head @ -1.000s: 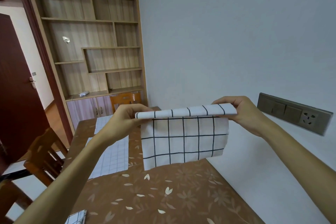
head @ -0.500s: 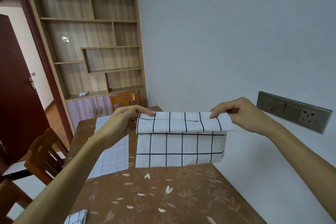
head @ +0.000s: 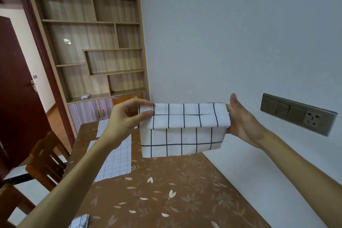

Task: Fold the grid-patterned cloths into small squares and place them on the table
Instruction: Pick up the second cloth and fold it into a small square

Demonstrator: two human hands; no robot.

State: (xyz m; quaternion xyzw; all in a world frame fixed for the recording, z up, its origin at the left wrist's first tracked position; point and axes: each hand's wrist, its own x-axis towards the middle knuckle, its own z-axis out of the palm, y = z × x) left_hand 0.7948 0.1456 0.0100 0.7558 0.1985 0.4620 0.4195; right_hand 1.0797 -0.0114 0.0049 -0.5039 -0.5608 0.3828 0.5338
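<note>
Centre frame, above the counter [head: 166,190], the grid cloth [head: 185,127] hangs doubled, its top flap turned over since a second ago; left hand [head: 129,116] pinches its left end; right hand [head: 242,118] has its thumb lifted and fingers hidden, so its grip is unclear; probably more halving remains.

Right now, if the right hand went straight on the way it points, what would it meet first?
The cloth: its right end lies against the right hand; beyond, likely the left hand.
</note>
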